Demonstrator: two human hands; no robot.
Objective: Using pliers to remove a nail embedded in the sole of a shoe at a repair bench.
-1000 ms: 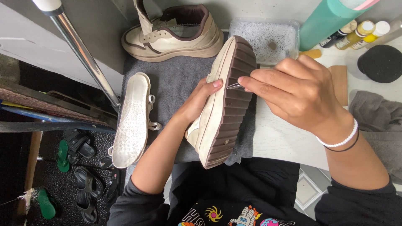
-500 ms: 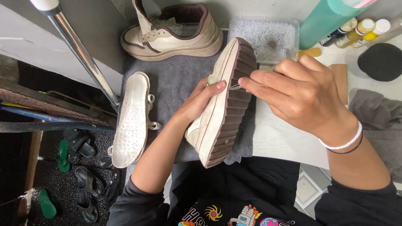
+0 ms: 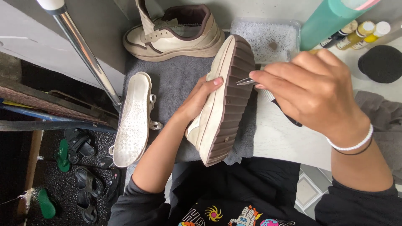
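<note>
My left hand [image 3: 200,98] grips a cream sneaker [image 3: 215,113] by its side, tilted so its ridged brown sole [image 3: 232,104] faces up and to the right. My right hand [image 3: 307,90] pinches a thin metal tool [image 3: 246,81] whose tip touches a groove of the sole near the toe end. A dark handle [image 3: 287,115] sticks out below my right palm. The shoe rests over a grey towel [image 3: 176,83] on the white table [image 3: 284,138].
A second cream sneaker [image 3: 176,33] stands upright at the back. A white insole [image 3: 133,119] lies left on the towel. A clear tray [image 3: 268,37], a teal bottle [image 3: 331,19], small paint bottles [image 3: 360,33], a black round lid [image 3: 382,62] and a grey cloth [image 3: 381,113] sit right. A metal pole [image 3: 83,54] stands left; sandals [image 3: 79,167] lie on the floor.
The view has shifted slightly; my right hand and the tool stay at the same groove of the sole. No clear movement otherwise.
</note>
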